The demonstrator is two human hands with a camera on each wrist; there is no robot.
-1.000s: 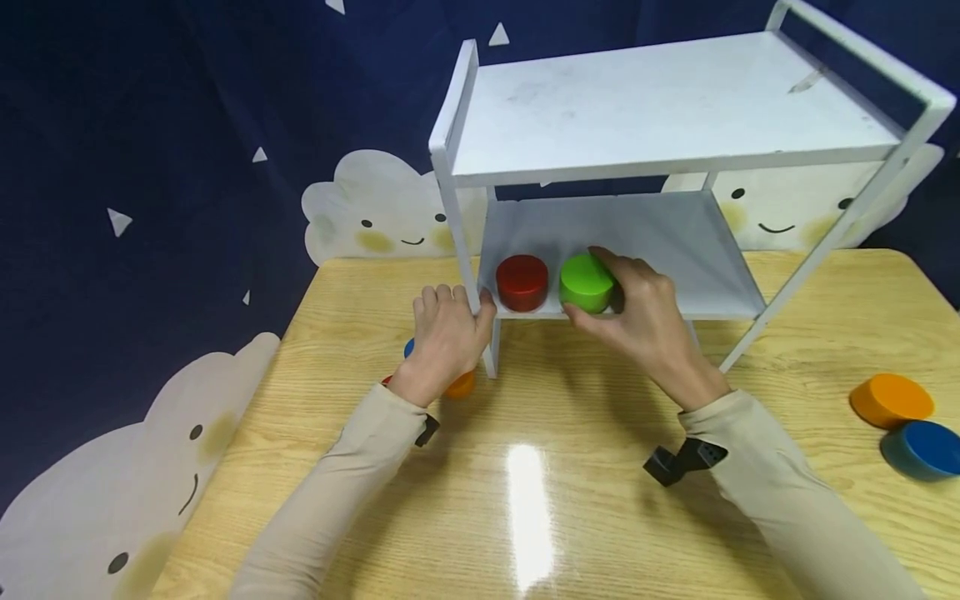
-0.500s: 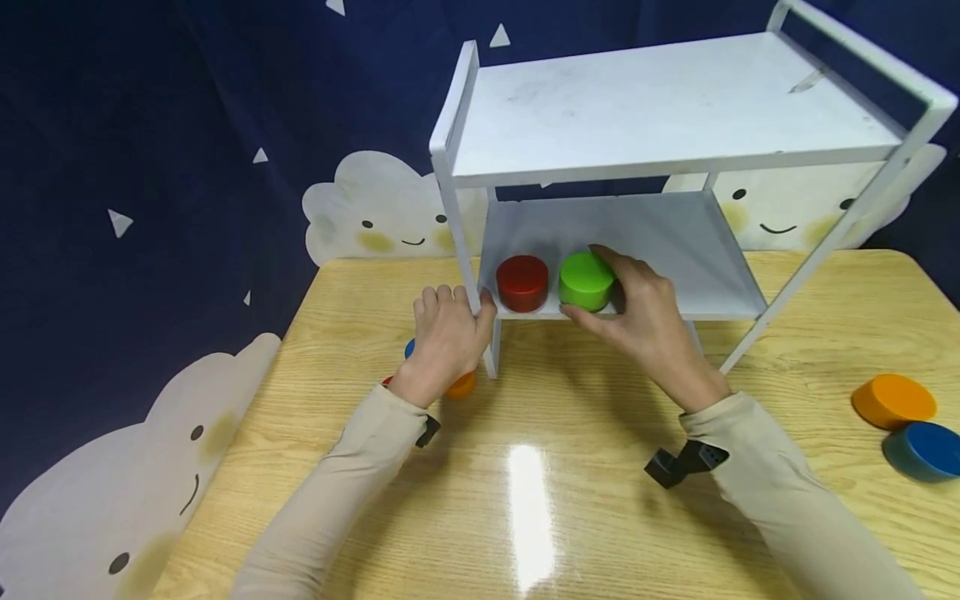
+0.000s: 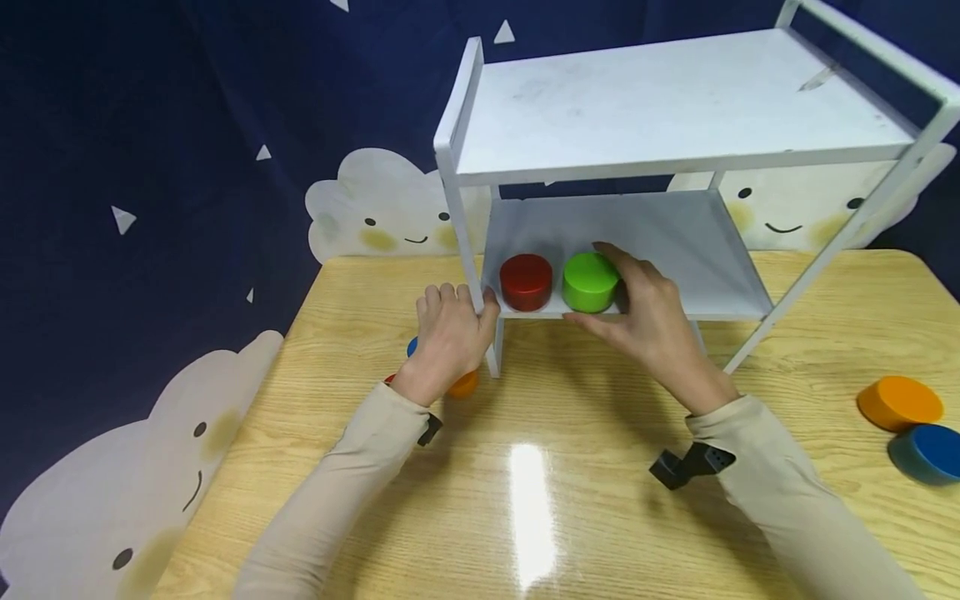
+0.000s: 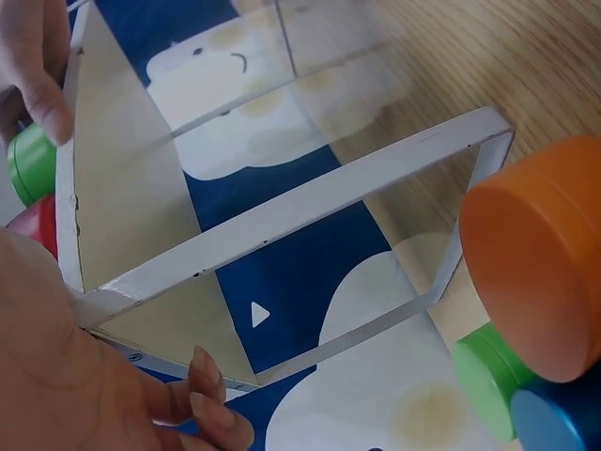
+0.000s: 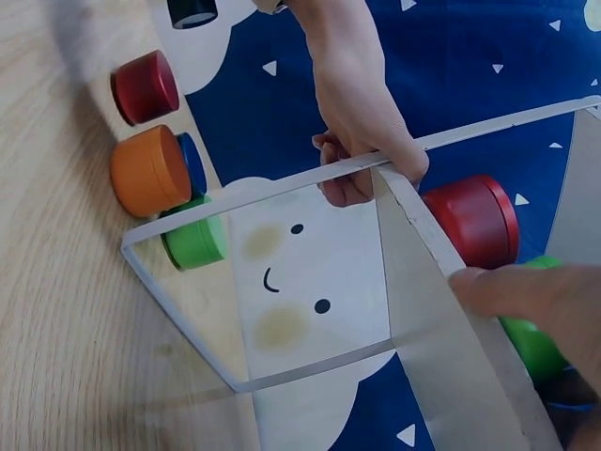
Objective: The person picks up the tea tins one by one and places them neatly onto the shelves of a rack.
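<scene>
Right hand has lowered thumb, fingers round green canister; left hand grips rack.

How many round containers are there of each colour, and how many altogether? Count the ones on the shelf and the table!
Red containers: 2
Green containers: 2
Orange containers: 2
Blue containers: 2
Total: 8

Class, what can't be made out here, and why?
Head view: lower green container, apparently hidden by the left hand.
Head view: rightmost blue container, clipped by the right edge.
Left wrist view: orange container, clipped at right.
Right wrist view: upper green container, partly behind the right hand.
</scene>
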